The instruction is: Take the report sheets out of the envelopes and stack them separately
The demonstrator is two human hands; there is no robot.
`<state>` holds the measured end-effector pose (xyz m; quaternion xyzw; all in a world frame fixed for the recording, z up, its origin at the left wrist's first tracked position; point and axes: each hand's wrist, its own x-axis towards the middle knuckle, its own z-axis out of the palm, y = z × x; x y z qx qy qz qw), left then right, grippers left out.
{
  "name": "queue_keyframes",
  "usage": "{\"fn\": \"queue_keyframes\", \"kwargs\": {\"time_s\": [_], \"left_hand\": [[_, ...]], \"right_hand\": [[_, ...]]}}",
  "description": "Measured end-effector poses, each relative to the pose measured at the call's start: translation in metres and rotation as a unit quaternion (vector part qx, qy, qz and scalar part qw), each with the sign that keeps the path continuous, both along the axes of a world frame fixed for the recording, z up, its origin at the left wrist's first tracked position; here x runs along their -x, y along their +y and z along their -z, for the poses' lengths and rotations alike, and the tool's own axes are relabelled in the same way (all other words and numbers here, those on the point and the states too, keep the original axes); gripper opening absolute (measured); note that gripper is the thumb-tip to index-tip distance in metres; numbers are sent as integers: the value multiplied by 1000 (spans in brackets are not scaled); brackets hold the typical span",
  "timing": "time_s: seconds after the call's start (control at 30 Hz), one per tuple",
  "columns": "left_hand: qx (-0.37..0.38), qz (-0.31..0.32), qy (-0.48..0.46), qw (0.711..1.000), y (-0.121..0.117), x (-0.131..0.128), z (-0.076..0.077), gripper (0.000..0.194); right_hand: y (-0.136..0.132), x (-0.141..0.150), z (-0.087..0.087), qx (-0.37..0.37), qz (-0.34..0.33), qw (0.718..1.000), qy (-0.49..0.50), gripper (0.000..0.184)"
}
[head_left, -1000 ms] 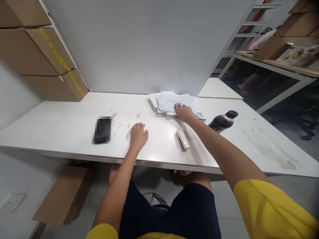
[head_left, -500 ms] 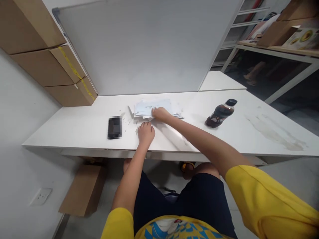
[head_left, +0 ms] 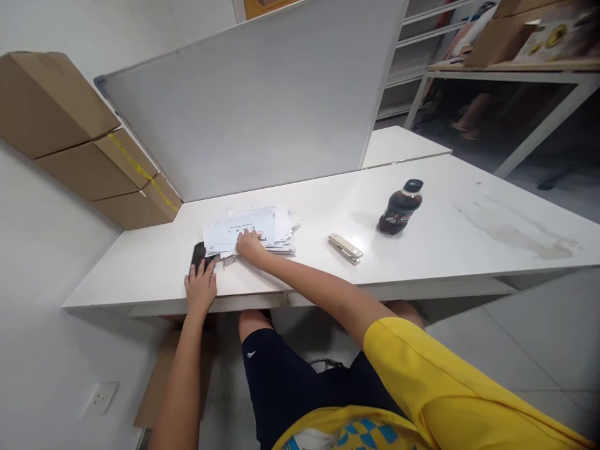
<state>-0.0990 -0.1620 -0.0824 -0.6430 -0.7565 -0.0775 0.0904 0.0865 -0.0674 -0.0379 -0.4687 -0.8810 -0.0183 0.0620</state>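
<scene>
A loose stack of papers, with a pale blue printed sheet on top, lies toward the left of the white table. My right hand grips its front edge, fingers bent over the top sheet; the thumb is mostly hidden. Beside the stack's left end is a black, flat phone-like object, partly covered by the papers. My left hand rests at the table's front with fingers spread, their tips touching that black object. To the right of the stack sits a cream stapler.
A dark drink bottle stands upright right of the stapler. The whiteboard rises along the table's back edge. Cardboard boxes are piled at the back left. Stains mark the table's right part.
My right hand has slid the paper stack left across the table, up against the black object. My left hand has moved left to that object. The camera view has shifted.
</scene>
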Motion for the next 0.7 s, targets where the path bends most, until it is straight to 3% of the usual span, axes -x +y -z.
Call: {"fn": "queue_keyframes", "kwargs": {"time_s": [0.1, 0.17, 0.23, 0.3, 0.37, 0.43, 0.5, 0.6, 0.7], "left_hand": [[-4, -42, -6, 999, -3, 20, -5, 51], [13, -32, -7, 999, -3, 40, -12, 52], [27, -3, -13, 1000, -1, 62, -16, 52], [26, 17, -25, 999, 2, 76, -16, 51], [-21, 17, -45, 999, 5, 70, -15, 51], [-107, 42, -73, 991, 7, 40, -16, 52], [-168, 125, -96, 973, 10, -9, -17, 51], [-120, 258, -70, 956, 24, -87, -19, 48], [-62, 268, -35, 961, 51, -129, -16, 56]], "right_hand": [[-17, -8, -8, 47, 32, 998, 15, 58], [-33, -32, -13, 89, 43, 992, 75, 70], [-51, -74, -13, 102, 46, 977, 180, 75], [-69, -131, -7, 68, 74, 954, 281, 64], [-87, -192, 4, 18, 178, 922, 344, 54], [-101, -242, 18, -6, 307, 880, 362, 56], [-110, -267, 31, 33, 372, 862, 343, 63], [-114, -262, 42, 73, 353, 888, 284, 62], [-110, -237, 49, 42, 324, 912, 248, 50]]}}
